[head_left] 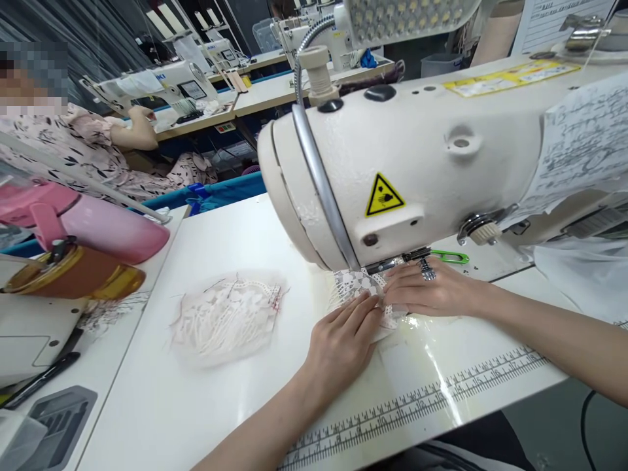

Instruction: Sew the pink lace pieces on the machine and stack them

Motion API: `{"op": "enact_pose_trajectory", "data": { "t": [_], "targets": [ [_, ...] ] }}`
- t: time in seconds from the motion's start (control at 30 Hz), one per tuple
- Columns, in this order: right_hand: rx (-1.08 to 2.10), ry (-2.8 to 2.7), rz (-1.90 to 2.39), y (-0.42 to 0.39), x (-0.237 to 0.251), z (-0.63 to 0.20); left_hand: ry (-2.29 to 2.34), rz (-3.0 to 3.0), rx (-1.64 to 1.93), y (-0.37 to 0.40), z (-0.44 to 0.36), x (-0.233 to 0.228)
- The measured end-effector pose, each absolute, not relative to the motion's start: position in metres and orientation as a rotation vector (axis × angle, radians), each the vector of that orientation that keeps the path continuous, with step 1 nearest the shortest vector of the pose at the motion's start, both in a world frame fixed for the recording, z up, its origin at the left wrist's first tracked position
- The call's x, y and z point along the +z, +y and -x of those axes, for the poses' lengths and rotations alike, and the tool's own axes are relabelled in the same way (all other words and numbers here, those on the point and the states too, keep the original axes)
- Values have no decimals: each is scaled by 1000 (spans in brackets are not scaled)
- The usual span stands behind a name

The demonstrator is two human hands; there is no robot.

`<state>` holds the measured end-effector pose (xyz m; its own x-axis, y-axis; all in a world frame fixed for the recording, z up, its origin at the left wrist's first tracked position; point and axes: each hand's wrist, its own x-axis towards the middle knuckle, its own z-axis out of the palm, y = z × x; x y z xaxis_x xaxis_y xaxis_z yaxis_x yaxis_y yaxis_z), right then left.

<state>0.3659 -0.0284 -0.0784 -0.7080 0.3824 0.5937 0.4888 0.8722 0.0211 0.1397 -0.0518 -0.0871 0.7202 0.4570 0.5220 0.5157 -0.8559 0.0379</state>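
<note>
here the sewing machine (422, 163) bulks just beyond both hands, its head overhanging the white table (206, 392). a loose heap of lace pieces (226, 314) lies left of the left hand (343, 340). the lace strip (356, 288) sits under the fingertips, running in beneath the machine. left hand lies flat, fingers together, pressing it; right hand (432, 291) spreads flat on its far edge. it looks light, soft and easily snagged, best held flat by the edges.

Bright even light, glare on the glossy table (432, 366), wide-angle bending at edges.
</note>
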Motion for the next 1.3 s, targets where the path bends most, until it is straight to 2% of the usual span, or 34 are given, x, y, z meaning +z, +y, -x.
{"op": "enact_pose_trajectory", "data": {
  "t": [0.23,0.43,0.93,1.3],
  "targets": [
    [-438,-2507,795,-32,-75,-366,-792,2814,-821,-49,-140,-90],
    [-255,-2395,618,-31,-80,-358,-810,2824,-799,-49,-139,-87],
    [-103,-2527,700,-31,-101,-348,-1093,2789,-808,-43,-134,-88],
    [-340,-2442,774,-33,-93,-346,-1089,2762,-767,-38,-134,-89]
  ]
}}
